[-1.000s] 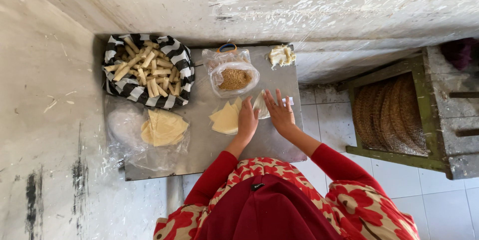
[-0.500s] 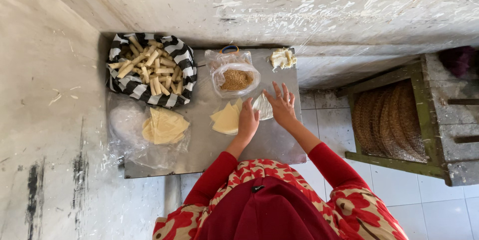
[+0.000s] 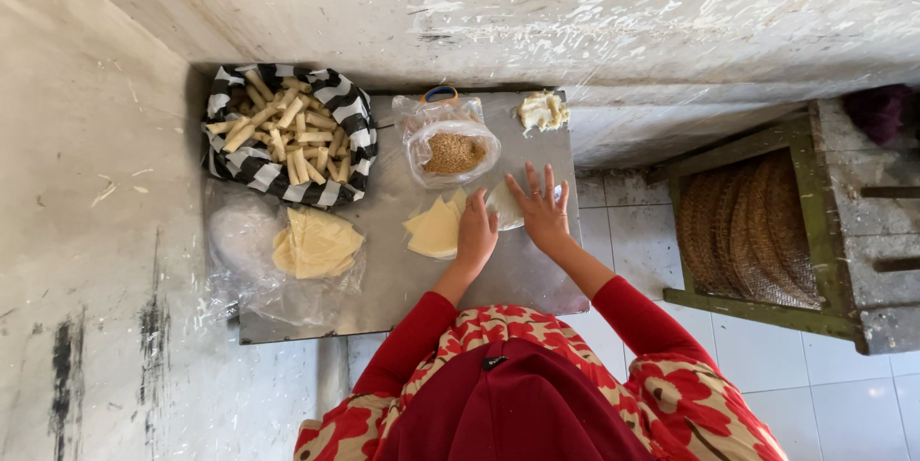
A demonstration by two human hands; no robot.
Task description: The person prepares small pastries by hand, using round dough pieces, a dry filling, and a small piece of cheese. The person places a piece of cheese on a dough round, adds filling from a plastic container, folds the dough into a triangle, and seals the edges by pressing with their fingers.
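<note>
Landmark: grey metal tabletop point(image 3: 402, 269). Back-left corner: black-and-white striped cloth point(image 3: 235, 162) heaped with pale rolled pastry sticks point(image 3: 283, 130). In front of that, front-left: yellow dough sheets point(image 3: 316, 242) lying on clear plastic wrap point(image 3: 251, 260). Back-centre: clear bag of brown crumbs point(image 3: 453, 151). Back-right corner: small lump of pale dough point(image 3: 542, 110). Off the tabletop's right side, on white floor tiles point(image 3: 843, 394): green wooden frame point(image 3: 757, 303) around a woven brown mat point(image 3: 743, 231).

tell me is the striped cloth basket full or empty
Full: the striped cloth basket is heaped with pale rolled sticks up to its rim.
</note>
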